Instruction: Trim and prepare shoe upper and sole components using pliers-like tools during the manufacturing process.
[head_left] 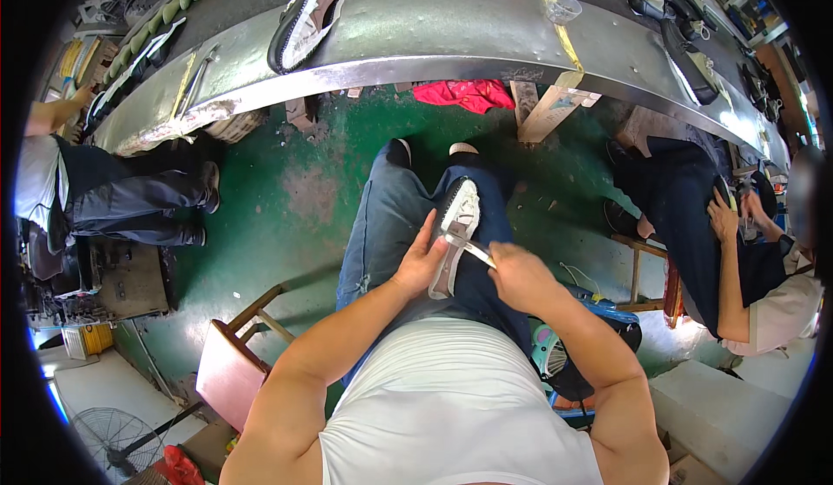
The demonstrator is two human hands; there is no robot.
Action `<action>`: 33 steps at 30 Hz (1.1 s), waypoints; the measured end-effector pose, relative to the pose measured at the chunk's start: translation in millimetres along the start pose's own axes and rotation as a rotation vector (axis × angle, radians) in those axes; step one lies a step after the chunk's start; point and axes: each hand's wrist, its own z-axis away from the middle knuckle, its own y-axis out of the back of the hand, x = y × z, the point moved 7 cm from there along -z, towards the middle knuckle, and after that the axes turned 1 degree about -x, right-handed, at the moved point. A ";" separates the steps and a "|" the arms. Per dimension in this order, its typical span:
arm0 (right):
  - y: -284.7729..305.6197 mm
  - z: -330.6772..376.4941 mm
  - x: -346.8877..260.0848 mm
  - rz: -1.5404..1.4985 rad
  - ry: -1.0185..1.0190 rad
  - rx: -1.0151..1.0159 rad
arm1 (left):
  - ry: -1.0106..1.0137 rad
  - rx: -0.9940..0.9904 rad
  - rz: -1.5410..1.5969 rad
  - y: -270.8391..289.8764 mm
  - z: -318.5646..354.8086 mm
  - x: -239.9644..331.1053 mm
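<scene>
A shoe [463, 208] lies across my thighs, with a dark outer edge, a ragged white forefoot and a grey-brown middle strip facing up. My left hand [419, 264] grips its left side, with the thumb and fingers around the edge near the middle. My right hand [523, 275], slightly blurred, is closed around the handle of a silver metal hand tool [470, 249]. The tool's head rests at or just over the shoe's middle, close to my left thumb. Whether it is a hammer or pincers cannot be made out.
A metal-edged bench [451, 25] curves across the front. On it stand another shoe [308, 23] and a clear plastic cup [562, 6]. Co-workers sit left and right; the right person's hand [722, 216] is at work. A stool [232, 363] stands behind left, a fan [117, 446] beyond.
</scene>
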 end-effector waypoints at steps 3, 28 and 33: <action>3.2 -10.1 2.1 -0.040 -0.064 -0.100 | -0.046 0.053 -0.081 1.3 1.4 -0.1; -9.8 -36.9 33.1 -0.594 -0.358 -0.254 | -0.173 -0.046 -1.042 -20.0 13.7 44.9; -16.1 -32.9 30.7 -0.273 -0.206 -0.165 | -0.275 0.153 -0.739 -12.1 18.1 31.2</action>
